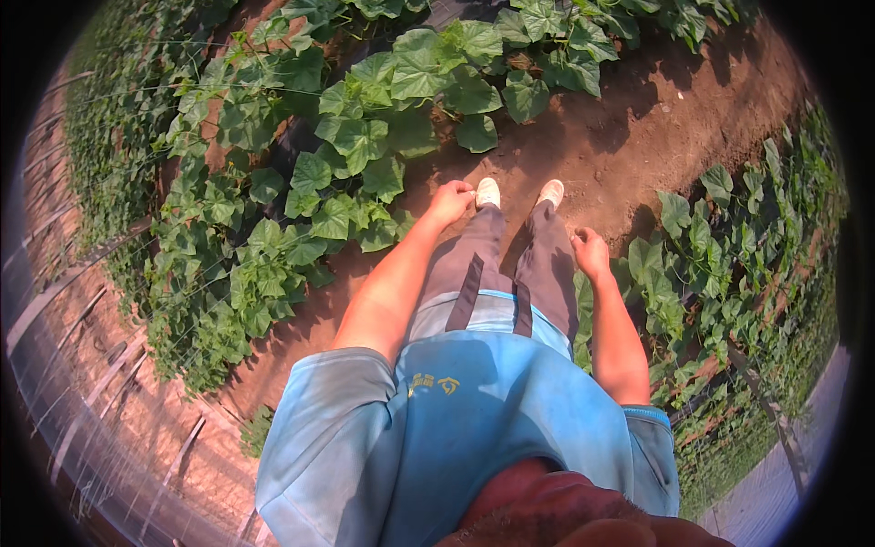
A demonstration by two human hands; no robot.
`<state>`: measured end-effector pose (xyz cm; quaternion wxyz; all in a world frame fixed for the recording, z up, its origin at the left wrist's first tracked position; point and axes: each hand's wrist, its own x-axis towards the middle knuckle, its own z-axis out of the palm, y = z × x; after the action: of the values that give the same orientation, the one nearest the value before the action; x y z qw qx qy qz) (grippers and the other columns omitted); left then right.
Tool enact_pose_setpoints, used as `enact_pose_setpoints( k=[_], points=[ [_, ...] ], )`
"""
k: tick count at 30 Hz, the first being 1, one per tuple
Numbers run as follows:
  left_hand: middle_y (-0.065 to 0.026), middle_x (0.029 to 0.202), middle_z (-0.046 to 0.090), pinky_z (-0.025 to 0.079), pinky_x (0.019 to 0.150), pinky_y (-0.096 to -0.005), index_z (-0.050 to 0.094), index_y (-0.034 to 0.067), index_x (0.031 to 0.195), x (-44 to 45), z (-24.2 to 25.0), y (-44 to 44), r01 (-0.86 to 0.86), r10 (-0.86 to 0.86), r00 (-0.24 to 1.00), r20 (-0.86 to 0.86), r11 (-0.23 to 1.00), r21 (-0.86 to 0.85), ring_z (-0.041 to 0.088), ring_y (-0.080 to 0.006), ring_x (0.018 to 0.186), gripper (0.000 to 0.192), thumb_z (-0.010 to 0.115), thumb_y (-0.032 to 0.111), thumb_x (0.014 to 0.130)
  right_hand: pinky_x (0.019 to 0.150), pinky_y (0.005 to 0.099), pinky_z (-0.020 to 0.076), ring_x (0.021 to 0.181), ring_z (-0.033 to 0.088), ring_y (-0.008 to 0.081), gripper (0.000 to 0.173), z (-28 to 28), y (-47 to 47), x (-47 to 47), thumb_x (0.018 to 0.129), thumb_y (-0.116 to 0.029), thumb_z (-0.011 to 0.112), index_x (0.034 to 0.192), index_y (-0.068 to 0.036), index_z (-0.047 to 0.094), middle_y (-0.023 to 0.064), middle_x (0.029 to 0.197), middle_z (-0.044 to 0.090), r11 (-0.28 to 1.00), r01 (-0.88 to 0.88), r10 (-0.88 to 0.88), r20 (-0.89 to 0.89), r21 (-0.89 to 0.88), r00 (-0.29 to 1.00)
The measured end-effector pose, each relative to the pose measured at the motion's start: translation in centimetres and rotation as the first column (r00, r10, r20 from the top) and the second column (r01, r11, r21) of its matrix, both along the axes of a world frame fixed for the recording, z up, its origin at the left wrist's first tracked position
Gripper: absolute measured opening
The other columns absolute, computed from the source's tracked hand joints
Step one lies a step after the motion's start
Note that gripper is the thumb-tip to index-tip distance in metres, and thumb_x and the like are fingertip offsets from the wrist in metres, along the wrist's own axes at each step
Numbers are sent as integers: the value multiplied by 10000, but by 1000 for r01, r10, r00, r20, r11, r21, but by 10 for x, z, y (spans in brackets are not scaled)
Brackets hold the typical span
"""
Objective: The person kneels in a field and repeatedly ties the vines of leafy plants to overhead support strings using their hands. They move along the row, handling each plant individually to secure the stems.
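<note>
My left hand [452,201] hangs beside my left shoe, its thumb and fingertips drawn together. Whether something small is pinched in it, I cannot tell. Close to that hand are the broad green leaves of a cucumber-like vine [384,176]. My right hand [592,253] is at my right thigh with its fingers curled, and their inner side is hidden. Nearest to it are vine leaves [646,263] of the row on the right. Between the hands are my brown trousers [459,256] and two light shoes [488,193].
Bare reddish soil [656,130] forms a path between two rows of vines. Thin strings [273,87] run through the left row. Black plastic mulch film [465,9] shows under the leaves. Curved frame bars [51,294] and a film wall [769,451] stand at the sides.
</note>
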<state>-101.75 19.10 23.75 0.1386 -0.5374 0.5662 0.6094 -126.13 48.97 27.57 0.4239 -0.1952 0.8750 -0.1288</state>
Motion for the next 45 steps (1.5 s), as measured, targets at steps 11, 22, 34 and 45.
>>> enact_pose_setpoints(
  k=[11,22,34,45],
  points=[
    [-83,947,759,554,680,-315,697,-22,1240,45,-56,12,-624,636,767,87,770,-131,698,-150,778,349,750,133,932,982,503,563,1127,711,426,331,-44,-128,-97,933,-247,698,1200,-58,746,251,1146,751,787,-612,617,140,-82,775],
    [-49,1154,719,568,749,-272,625,22,1347,43,-155,-85,-933,918,311,-248,246,-262,699,-130,949,343,683,162,1039,973,461,566,1067,708,400,343,-123,-294,-103,953,-202,718,1246,-25,698,215,1160,706,521,-787,847,89,-331,524],
    [-235,1592,479,452,1126,-366,319,-56,1622,35,-321,-243,-940,716,278,-641,67,-333,539,-273,1400,684,645,146,1055,858,346,569,942,709,259,276,-237,-404,31,956,-82,769,1211,-1,701,136,1035,689,240,-656,936,-10,-716,353],
    [-190,1160,726,545,955,-439,717,42,1273,34,-379,-257,-735,499,560,-661,-70,-675,683,-369,1069,377,769,251,963,862,356,576,930,725,229,411,-206,-445,68,921,-36,791,1315,5,680,118,1047,749,-189,-571,879,-397,-799,265]
  ],
)
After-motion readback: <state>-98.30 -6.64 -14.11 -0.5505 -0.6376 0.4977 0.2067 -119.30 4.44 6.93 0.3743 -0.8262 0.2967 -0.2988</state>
